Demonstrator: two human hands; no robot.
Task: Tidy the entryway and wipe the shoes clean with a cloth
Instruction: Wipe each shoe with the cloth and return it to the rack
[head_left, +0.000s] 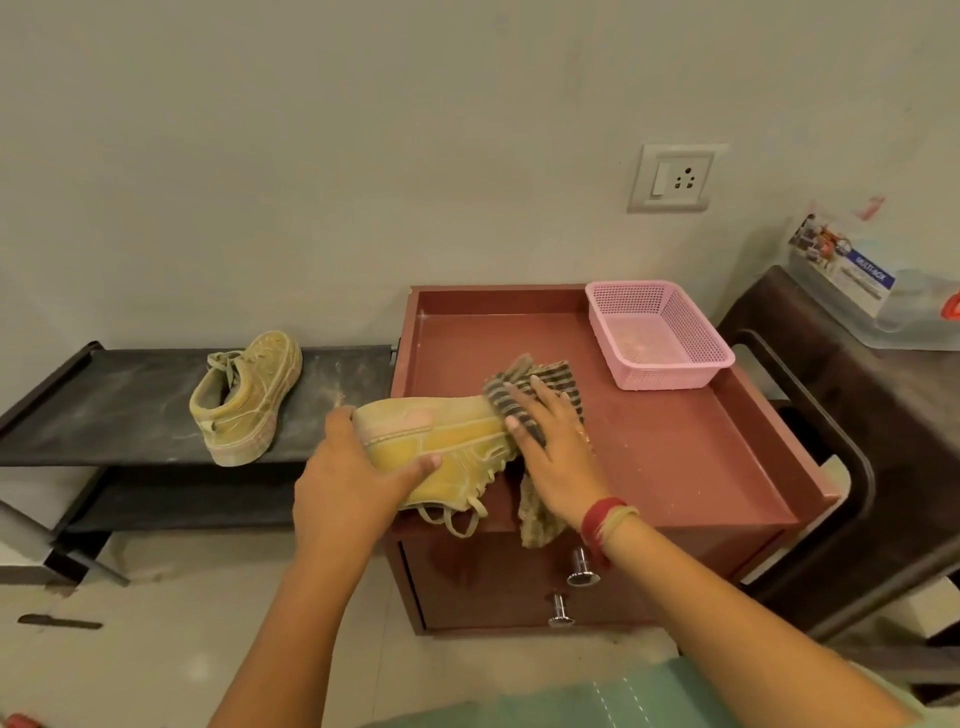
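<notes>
A dusty yellow sneaker (441, 441) lies on its side at the front left edge of the reddish-brown cabinet top (675, 441). My left hand (353, 478) grips its heel end. My right hand (556, 447) presses a striped brown cloth (535, 379) against the toe end of the sneaker; part of the cloth hangs over the cabinet's front edge. A second dusty yellow sneaker (247, 400) stands upright on the top shelf of the black shoe rack (119, 410), to the left of the cabinet.
An empty pink plastic basket (657, 335) sits at the back right of the cabinet top. Two metal knobs (582, 569) stick out of the cabinet front. A dark chair (852, 415) with a clear box stands to the right. A wall socket (675, 179) is above.
</notes>
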